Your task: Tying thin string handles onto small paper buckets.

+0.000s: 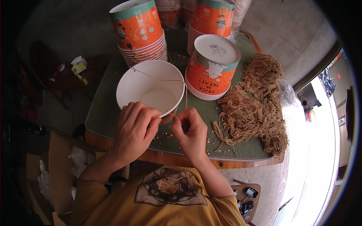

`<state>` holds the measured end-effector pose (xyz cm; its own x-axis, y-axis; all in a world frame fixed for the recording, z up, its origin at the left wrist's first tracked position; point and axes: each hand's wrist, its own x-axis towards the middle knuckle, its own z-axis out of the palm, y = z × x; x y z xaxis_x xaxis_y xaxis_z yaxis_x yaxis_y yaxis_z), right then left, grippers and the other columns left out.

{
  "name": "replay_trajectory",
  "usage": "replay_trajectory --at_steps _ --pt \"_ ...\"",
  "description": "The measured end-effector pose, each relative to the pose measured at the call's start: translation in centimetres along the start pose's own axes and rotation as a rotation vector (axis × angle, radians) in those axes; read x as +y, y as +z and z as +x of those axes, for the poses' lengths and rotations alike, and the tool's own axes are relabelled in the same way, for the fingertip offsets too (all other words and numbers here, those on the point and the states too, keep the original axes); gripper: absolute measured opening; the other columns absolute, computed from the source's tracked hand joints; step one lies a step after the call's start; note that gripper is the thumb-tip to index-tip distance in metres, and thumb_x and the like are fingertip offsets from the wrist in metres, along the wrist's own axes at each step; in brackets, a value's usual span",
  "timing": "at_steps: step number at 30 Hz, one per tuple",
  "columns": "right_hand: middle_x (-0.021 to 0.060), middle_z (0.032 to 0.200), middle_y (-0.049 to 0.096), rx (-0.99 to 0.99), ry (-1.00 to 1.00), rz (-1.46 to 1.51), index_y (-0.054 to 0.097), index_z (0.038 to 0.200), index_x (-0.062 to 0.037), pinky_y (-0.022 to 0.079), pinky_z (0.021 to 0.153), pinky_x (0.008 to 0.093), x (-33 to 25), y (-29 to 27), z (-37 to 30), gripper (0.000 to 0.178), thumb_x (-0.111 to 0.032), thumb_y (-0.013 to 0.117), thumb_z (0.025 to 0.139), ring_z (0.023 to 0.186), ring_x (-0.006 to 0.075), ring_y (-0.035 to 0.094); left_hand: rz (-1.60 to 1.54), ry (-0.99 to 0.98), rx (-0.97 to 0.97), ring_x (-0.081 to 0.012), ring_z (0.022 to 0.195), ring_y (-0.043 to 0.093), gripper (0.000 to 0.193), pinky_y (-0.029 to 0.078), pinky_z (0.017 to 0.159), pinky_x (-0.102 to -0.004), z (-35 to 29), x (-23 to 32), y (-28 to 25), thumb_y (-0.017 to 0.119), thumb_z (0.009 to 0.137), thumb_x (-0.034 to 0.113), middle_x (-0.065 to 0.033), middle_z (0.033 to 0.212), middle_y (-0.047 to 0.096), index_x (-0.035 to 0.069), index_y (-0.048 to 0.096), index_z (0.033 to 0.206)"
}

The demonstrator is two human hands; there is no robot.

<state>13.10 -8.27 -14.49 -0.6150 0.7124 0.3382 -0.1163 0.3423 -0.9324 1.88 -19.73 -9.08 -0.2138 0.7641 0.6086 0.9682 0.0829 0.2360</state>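
A paper bucket (152, 81), white inside with an orange outer wall, tilts its mouth toward me on the green table cover. My left hand (134, 128) is closed on its near rim, fingers bent over the edge. A thin twine (160, 79) runs from a hole in the far-left rim across the mouth, over the right rim, and down to my right hand (190, 133). That hand is just right of the bucket, thumb and fingers pinched together on the twine; the exact tip of the pinch is hard to see.
Upside-down bucket stacks stand behind, at left (143, 34), right (213, 71) and far back (213, 17). Bundles of cut twine (256, 109) lie along the right side. Small paper dots (213, 143) are scattered near the front edge. A cardboard box (60, 169) stands at lower left.
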Motion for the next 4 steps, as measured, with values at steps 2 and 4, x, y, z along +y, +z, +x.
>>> replay_trajectory --at_steps 2,4 --pt "0.0054 0.074 0.056 -0.001 0.002 -0.005 0.052 0.083 -0.0024 0.047 0.053 0.0251 0.07 0.06 0.12 0.013 -0.001 0.065 0.081 0.059 0.0113 0.055 -0.016 -0.016 -0.004 -0.0263 0.079 0.055 0.026 0.043 0.071 -0.0385 -0.01 -0.11 0.01 0.069 0.076 0.001 -0.0074 0.086 0.054 0.007 0.056 0.097" --pt "0.0052 0.075 0.057 -0.006 0.016 -0.007 0.052 0.083 -0.0023 0.047 0.054 0.0247 0.15 0.14 0.21 0.014 -0.001 0.065 0.082 0.060 0.0114 0.056 -0.032 -0.032 -0.009 -0.0263 0.079 0.055 0.026 0.043 0.071 -0.0385 -0.04 -0.23 0.05 0.069 0.076 0.001 -0.0073 0.086 0.054 0.007 0.056 0.098"
